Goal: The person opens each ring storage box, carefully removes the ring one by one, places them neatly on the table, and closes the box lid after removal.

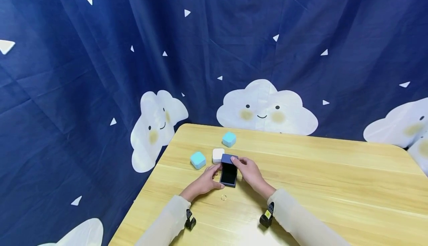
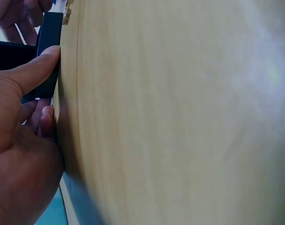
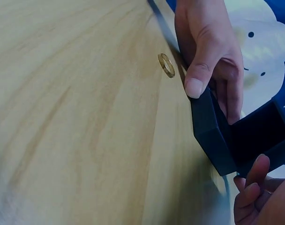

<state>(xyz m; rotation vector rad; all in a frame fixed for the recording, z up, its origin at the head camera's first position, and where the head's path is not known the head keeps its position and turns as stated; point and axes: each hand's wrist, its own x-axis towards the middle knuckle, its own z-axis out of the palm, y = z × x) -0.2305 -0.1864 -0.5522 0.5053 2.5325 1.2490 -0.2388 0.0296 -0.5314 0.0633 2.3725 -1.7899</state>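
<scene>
A small dark blue jewelry box (image 1: 229,181) stands on the table with its hinged lid (image 1: 229,158) raised and its black inside showing. My left hand (image 1: 204,183) grips the base from the left, its thumb on the front edge in the left wrist view. At the lid, my right hand (image 1: 251,172) holds on from the right, thumb over the top. A thin gold ring (image 3: 171,73) lies on the wood just in front of the box, touched by neither hand.
Behind the box sits a white rounded block (image 1: 218,154). Two light blue blocks lie nearby, one blue block (image 1: 229,139) farther back and another blue block (image 1: 198,160) to the left. The wooden table (image 1: 317,179) reaches a dark blue curtain (image 1: 207,52) at the back.
</scene>
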